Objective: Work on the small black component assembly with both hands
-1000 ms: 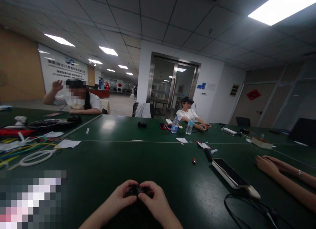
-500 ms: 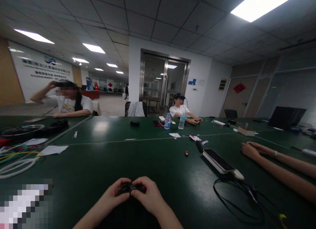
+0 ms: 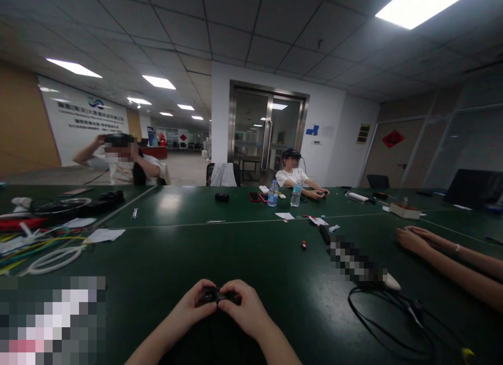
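Observation:
A small black object (image 3: 217,296) sits between my two hands, low in the middle of the head view, above the dark green table (image 3: 157,281). My left hand (image 3: 193,305) is closed on its left part, thumb along the near side. On its right part my right hand (image 3: 245,307) is closed the same way, with the thumb and fingertips pinching. The fingertips of both hands come close together at its middle. Fingers cover much of the object, so its exact kind does not show.
Cables (image 3: 55,257) and papers (image 3: 106,235) lie at left. Black cord (image 3: 356,312) loops at right, near a co-worker's clasped hands (image 3: 416,240). Two water bottles (image 3: 272,195) stand beyond, with a small black box (image 3: 222,197) to their left. Two people sit across the table.
The view has swung slightly left, so everything appears further right. The person at far left now has both hands raised to the headset. My hands keep their hold on the black object.

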The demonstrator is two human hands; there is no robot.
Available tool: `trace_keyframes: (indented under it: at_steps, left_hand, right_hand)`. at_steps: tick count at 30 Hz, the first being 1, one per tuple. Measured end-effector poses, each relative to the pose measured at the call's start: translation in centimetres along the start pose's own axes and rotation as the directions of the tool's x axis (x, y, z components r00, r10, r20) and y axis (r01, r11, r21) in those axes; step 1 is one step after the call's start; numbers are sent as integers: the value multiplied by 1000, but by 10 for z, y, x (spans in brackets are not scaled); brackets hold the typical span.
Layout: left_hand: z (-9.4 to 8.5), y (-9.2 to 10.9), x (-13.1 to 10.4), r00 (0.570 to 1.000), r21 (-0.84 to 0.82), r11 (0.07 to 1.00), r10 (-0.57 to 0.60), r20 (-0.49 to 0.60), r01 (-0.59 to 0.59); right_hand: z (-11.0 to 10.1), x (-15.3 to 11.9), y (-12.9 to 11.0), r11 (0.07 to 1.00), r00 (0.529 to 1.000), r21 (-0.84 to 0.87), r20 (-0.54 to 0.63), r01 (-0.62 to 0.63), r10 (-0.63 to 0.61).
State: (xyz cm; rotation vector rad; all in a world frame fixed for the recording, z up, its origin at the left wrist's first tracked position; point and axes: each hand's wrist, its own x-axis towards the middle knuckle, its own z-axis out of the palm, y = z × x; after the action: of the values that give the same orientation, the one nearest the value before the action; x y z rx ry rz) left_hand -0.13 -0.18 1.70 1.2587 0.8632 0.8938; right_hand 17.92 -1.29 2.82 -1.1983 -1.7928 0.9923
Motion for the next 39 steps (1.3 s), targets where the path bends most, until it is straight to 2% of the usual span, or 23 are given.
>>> trace_keyframes:
  at_steps: [10,19,27,33,39]
  left_hand:
    - [-1,-3,4,1000,69,997,15,16,-17]
    - [4,9,0,999,80,995,-52,4,52]
    - [-2,-3,4,999,4,1000,23,40,-23]
    - [0,2,2,1000,34,999,-20,10,20]
    - [-2,-1,3,1000,49,999,-7,18,6]
  right_hand:
    - [3,6,5,999,999,-8,1,38,-38]
    - [3,5,8,1000,1000,-10,-21,21,-21]
    - [2,4,4,1000,1000,-13,-21,22,-22]
    - [3,5,8,999,999,19,-21,36,-35]
    - [5,6,8,994,994,59,-70,92,-88]
